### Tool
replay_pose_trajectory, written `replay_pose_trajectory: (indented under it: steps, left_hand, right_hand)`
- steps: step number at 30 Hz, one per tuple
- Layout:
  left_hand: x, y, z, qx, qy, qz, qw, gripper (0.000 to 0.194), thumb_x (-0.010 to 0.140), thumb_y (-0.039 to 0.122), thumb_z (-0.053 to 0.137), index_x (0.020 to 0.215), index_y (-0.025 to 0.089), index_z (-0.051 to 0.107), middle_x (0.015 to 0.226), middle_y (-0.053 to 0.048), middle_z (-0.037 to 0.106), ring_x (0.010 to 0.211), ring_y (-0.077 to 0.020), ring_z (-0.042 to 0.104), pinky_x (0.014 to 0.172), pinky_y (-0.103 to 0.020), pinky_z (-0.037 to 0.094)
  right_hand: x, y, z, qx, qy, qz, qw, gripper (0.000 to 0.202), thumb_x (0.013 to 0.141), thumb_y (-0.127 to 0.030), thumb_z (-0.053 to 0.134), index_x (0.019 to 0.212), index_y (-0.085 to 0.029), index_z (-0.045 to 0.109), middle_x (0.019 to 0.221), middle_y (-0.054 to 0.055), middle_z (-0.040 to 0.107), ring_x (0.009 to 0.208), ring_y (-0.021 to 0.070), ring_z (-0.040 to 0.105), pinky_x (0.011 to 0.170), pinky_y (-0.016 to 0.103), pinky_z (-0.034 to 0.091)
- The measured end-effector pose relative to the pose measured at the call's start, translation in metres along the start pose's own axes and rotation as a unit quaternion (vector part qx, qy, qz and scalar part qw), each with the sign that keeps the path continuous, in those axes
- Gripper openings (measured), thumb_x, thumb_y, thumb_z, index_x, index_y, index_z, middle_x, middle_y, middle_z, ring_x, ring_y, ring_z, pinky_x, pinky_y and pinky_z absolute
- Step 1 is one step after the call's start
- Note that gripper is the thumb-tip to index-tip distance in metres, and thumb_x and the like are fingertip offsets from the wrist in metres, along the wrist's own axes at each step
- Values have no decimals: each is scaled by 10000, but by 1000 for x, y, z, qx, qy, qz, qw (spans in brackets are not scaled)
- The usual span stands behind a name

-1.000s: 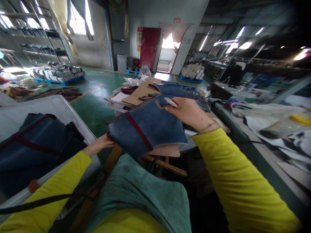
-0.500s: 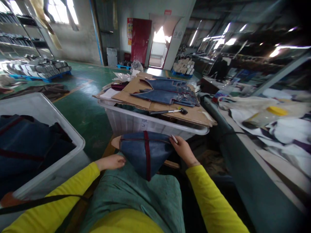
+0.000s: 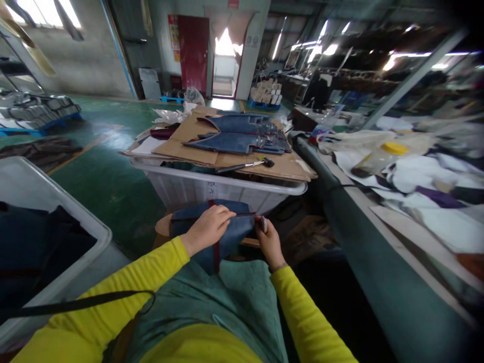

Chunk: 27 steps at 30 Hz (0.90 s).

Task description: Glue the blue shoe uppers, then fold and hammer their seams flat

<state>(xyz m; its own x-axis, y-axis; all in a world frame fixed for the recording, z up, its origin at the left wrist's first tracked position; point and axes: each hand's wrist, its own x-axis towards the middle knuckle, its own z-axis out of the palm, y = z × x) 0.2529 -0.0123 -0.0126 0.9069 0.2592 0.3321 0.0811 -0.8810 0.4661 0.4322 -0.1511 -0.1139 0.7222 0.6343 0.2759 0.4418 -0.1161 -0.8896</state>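
A blue leather-like piece with a dark red stripe lies over a support with a rounded tan end, just above my lap. Across its top my left hand reaches, fingers closed and fingertips pinching at the dark seam line. At the right end of that seam is my right hand. Its fingers are closed around a small whitish tool, whose kind I cannot make out. Those right fingertips also meet the piece's edge.
Ahead stands a white bin topped with cardboard. On it lie blue cut pieces and a hammer. Another white bin, holding blue pieces, is at left. A cluttered table runs along the right, with a yellow-lidded jar.
My left hand has moved up and right from the piece's lower left edge onto its seam. My right hand stays at the right end with the whitish tool. The view has turned slightly right.
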Motion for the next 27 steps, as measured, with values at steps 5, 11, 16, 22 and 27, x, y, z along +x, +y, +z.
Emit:
replay_pose_trajectory:
  steps: [5, 11, 16, 22, 27]
  left_hand:
    - [4, 7, 26, 148, -19, -20, 989, 371, 919, 189, 397, 1277, 167, 494, 1173, -108, 559, 1076, -224, 490, 886, -380, 426]
    - [-17, 4, 36, 233, -25, 14, 972, 447, 942, 177, 334, 1388, 172, 362, 1333, -107, 490, 1192, -228, 429, 978, -389, 328]
    - [-22, 6, 36, 248, -18, -2, 969, 434, 934, 175, 346, 1365, 192, 395, 1312, -106, 507, 1172, -223, 446, 970, -384, 324]
    - [-19, 11, 35, 226, -9, -16, 974, 394, 925, 164, 365, 1313, 169, 439, 1220, -99, 553, 1104, -225, 483, 940, -388, 345]
    - [-18, 8, 32, 212, 16, -33, 977, 290, 933, 193, 367, 1183, 176, 514, 1099, -95, 582, 1031, -220, 502, 885, -378, 365]
  right_hand:
    - [-7, -9, -4, -9, 3, -23, 1000, 265, 833, -350, 493, 1007, -194, 617, 1005, 84, 646, 972, 228, 597, 909, 402, 460]
    - [-13, -9, -2, -16, 9, -58, 998, 253, 825, -272, 470, 1026, -216, 613, 1038, 96, 621, 1023, 236, 573, 944, 439, 440]
    - [-15, -9, -3, -26, 9, -70, 997, 271, 829, -266, 463, 1045, -230, 623, 1062, 102, 619, 1060, 239, 564, 968, 456, 431]
    - [-15, -10, -6, -26, 3, -89, 996, 274, 833, -260, 467, 1045, -218, 634, 1070, 101, 621, 1051, 229, 571, 946, 426, 454]
    - [-16, -11, -5, -24, 2, -90, 996, 280, 825, -241, 466, 1047, -218, 635, 1076, 100, 621, 1057, 230, 573, 956, 436, 449]
